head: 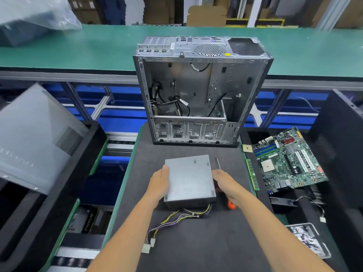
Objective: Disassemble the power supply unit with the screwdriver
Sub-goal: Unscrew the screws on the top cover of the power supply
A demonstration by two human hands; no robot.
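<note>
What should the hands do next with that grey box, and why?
Probably the right hand should close on the screwdriver lying under it, beside the power supply unit. The left hand already steadies the box's side, and its cover looks closed, so screws likely come first.

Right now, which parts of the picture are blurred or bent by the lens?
Head view: the right hand and the screwdriver under it are motion-blurred; the power supply is sharp; the wide lens bows the green bench; the left panel looks smeared.

Electronics teardown workshop, green-matted benches [98, 48], gutted computer case [200, 91], loose motherboard [288, 160] (cardboard boxes [206, 15] stacked behind)
</note>
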